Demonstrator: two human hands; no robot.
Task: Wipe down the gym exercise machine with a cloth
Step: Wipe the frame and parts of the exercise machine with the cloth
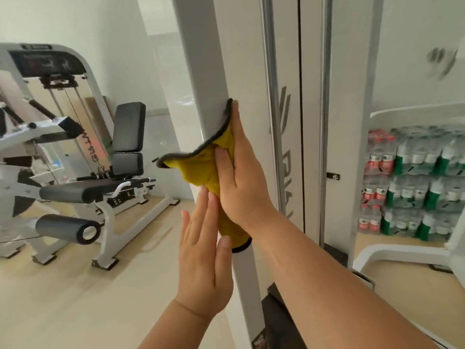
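The right hand (242, 177) presses yellow cloth (198, 167) flat against white machine post (214, 71), fingers straight; the left hand (203, 260) is spread flat, fingertips touching cloth's lower part.

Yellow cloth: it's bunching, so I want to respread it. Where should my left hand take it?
On the yellow cloth, probably pinch the loose corner flaring left of the white upright, from the left; the rest is pinned under the right hand.
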